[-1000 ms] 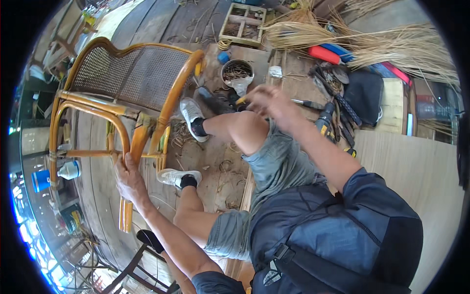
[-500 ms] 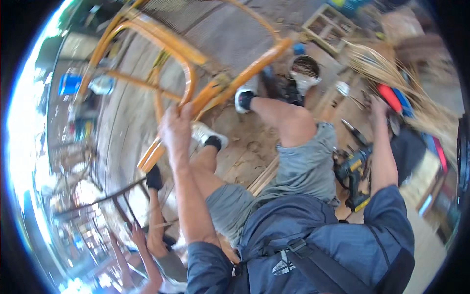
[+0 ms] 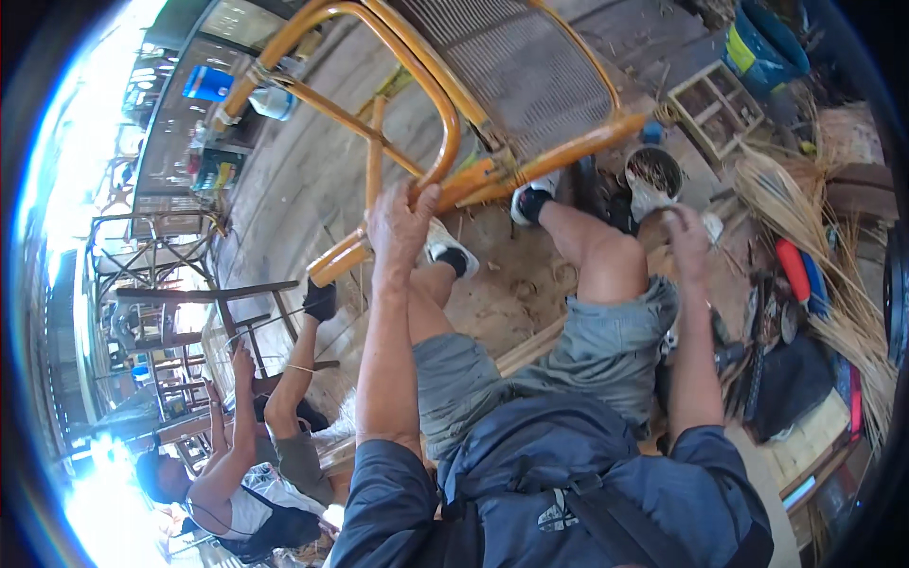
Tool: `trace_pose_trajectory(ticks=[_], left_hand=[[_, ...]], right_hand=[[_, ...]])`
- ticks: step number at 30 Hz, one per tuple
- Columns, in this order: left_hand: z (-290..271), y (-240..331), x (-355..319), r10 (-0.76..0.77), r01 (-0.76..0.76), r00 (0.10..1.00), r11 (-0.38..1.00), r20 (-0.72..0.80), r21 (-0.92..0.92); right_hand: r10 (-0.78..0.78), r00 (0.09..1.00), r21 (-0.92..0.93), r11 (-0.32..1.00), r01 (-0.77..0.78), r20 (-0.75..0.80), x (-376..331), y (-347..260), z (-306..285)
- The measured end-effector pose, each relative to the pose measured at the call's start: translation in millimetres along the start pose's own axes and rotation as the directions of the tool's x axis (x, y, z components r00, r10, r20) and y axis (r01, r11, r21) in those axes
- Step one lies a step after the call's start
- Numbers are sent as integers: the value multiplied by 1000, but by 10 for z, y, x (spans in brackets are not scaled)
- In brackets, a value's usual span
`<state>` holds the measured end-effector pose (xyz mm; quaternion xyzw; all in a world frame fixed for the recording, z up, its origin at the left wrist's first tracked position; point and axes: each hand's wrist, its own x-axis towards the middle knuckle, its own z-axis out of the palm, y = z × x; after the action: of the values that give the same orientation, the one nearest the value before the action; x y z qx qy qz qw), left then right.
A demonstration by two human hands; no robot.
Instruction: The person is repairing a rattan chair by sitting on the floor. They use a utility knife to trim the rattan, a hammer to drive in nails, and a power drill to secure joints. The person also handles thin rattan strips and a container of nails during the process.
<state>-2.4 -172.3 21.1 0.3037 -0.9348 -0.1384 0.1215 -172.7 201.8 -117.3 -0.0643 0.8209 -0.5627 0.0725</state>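
Observation:
A varnished orange-brown rattan chair (image 3: 445, 85) lies tipped over at the top, its woven cane panel (image 3: 511, 66) facing up. My left hand (image 3: 398, 222) is closed around one of its poles, close to a joint where a curved arm piece meets it. To the right, clear of the chair, my right hand (image 3: 688, 241) hovers with fingers bent together. Whatever they may hold is too small to make out. Just beyond that hand stands a small bucket (image 3: 655, 170) of scraps with a pale cloth or bag at its rim.
Bundled rattan strips (image 3: 772, 194) hang at the right, beside a red-handled tool (image 3: 793, 270) and a dark cloth (image 3: 797, 383). Farther off sit a wooden crate (image 3: 717, 109) and a blue-green bin (image 3: 765, 47). At lower left, another person (image 3: 227, 483) works at a dark chair frame (image 3: 213, 293).
My right hand has moved left from beside the red-handled tool toward the bucket. My left hand keeps its grip on the chair. The whole view has shifted.

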Motion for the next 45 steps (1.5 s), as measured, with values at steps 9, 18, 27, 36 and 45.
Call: trace_pose_trajectory(ticks=[9,18,27,36,45], left_hand=[[34,76,-103,-25,23,999,993,22,112],[86,209,-476,-79,71,995,990,68,119],[270,397,-996,-153,175,949,983,277,-60],[503,338,-1342,-110,76,913,992,392,102],[-254,1086,-707,-100,-230,755,885,648,405]], right_hand=[[-193,971,504,859,96,145,-149,-682,1426],[70,967,603,770,-208,244,-271,-344,1482],[-47,994,457,890,-2,96,-183,-142,1292],[-209,948,328,936,124,241,-302,-291,1142],[-187,903,50,982,183,387,-277,-185,1203]])
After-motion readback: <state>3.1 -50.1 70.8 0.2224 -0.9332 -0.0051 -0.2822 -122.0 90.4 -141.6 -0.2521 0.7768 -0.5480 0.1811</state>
